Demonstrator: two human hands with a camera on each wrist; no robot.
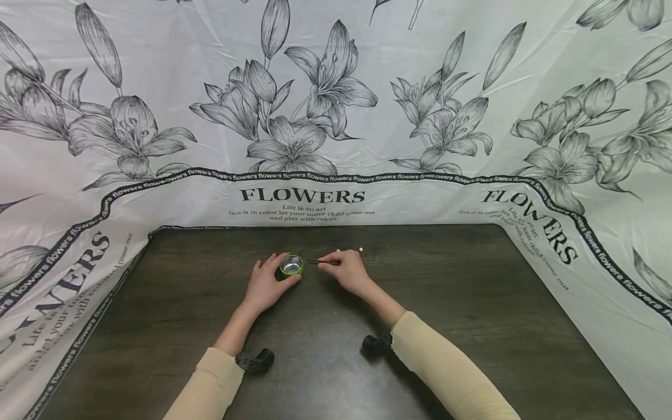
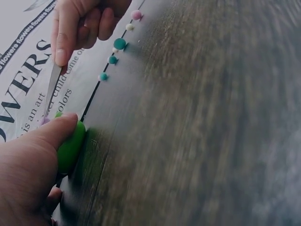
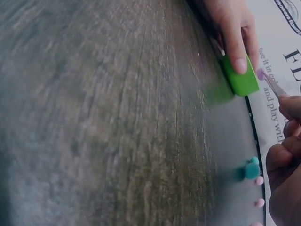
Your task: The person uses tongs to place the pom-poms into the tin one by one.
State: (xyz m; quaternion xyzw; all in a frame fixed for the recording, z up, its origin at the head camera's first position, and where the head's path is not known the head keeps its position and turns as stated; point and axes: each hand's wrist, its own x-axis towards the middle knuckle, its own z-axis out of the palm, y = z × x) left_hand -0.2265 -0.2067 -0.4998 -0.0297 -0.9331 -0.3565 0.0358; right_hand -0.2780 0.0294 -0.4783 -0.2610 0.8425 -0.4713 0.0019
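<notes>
My left hand (image 1: 266, 286) grips a small green cup (image 2: 71, 149) from its left side, thumb and fingers around the wall. The cup stands upright on the table, its shiny silvery inside showing in the head view. My right hand (image 1: 347, 271) holds a slim pair of metal tweezers (image 3: 274, 84) pointing left toward the cup. At the tweezers' tips is a small purple pom-pom (image 3: 260, 74), raised just above the cup's rim. In the left wrist view, my left thumb and the cup stand in front of part of that pom-pom.
Several small pom-poms lie to the right of the cup, among them a teal one (image 2: 120, 44) and a pink one (image 2: 136, 14). The dark wooden table (image 1: 472, 326) ends at a white flower-print cloth (image 1: 420, 201) behind the hands.
</notes>
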